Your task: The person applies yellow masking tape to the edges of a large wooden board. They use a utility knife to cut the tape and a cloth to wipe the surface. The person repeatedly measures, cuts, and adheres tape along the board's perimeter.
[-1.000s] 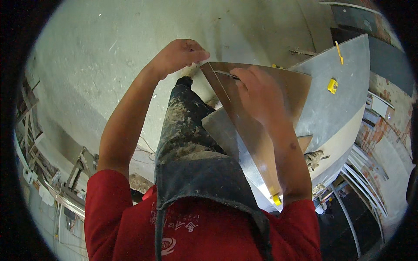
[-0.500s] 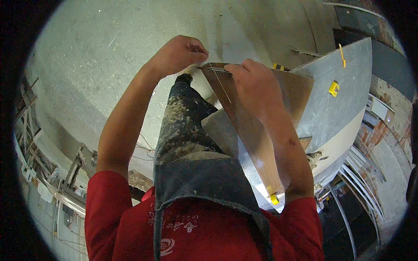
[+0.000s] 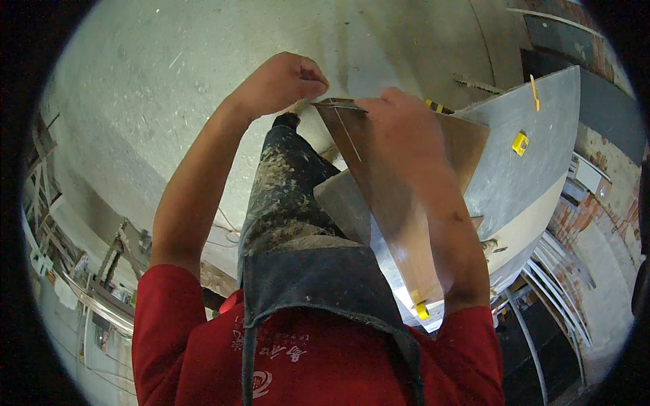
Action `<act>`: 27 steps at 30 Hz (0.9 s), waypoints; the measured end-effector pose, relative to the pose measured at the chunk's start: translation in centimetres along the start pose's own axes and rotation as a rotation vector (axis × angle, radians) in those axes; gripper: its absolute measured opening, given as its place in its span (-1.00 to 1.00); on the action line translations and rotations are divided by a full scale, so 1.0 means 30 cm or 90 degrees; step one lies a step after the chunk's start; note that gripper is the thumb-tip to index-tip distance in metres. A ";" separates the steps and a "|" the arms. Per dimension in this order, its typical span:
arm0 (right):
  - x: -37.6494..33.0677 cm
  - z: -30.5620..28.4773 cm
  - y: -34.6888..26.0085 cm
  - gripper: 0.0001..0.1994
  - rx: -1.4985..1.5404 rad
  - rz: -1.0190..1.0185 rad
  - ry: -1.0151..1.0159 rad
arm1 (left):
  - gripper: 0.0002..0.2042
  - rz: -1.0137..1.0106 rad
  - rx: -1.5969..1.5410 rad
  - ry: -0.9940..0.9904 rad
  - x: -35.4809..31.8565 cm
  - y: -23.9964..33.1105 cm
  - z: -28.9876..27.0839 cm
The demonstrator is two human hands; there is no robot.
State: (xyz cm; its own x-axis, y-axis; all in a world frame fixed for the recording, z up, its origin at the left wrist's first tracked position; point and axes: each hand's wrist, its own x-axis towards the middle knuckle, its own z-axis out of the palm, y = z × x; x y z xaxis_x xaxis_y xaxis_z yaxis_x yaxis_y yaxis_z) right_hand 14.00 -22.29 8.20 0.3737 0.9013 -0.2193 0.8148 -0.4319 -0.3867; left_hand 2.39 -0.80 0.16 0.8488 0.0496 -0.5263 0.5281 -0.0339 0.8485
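A brown wood-look board (image 3: 359, 162) lies at a slant on the worktop, with a thin pale line across its face near the far corner. At that corner my right hand (image 3: 399, 128) is closed over the board's far edge; it is slightly blurred. A thin, grey, metal-looking strip (image 3: 342, 104) shows from its fingertips along the edge. My left hand (image 3: 288, 80) is just left of the same corner, its fingers curled into a pinch. What it holds, if anything, is hidden.
On the grey worktop (image 3: 542, 122) at right lie a yellow tape measure (image 3: 520, 143) and a thin yellow tool (image 3: 535, 93). A yellow piece (image 3: 422, 310) sits at the board's near end. Long pale strips (image 3: 558, 291) are stacked at lower right; scrap frames (image 3: 44, 196) stand at left.
My left hand has shifted slightly right, toward the board's corner. My right hand has moved a little right along the edge, and more of the grey strip shows.
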 end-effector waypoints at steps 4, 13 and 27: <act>-0.023 -0.029 0.017 -0.75 -0.022 0.049 -0.021 | -0.85 0.001 0.042 0.004 -0.009 0.031 -0.001; -0.003 0.022 -0.015 -0.77 -0.002 0.005 0.002 | -0.87 0.012 0.002 -0.020 0.006 0.002 -0.005; -0.024 -0.031 0.012 -0.73 -0.053 0.002 0.007 | -0.84 0.010 0.056 -0.017 0.006 0.040 -0.005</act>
State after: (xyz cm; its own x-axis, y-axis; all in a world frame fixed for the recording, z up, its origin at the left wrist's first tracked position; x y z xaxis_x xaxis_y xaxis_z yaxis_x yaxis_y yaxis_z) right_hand 14.44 -23.05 9.06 0.3808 0.9003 -0.2106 0.8473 -0.4310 -0.3104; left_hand 3.18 -0.69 1.09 0.8568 0.0216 -0.5152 0.5137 -0.1223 0.8492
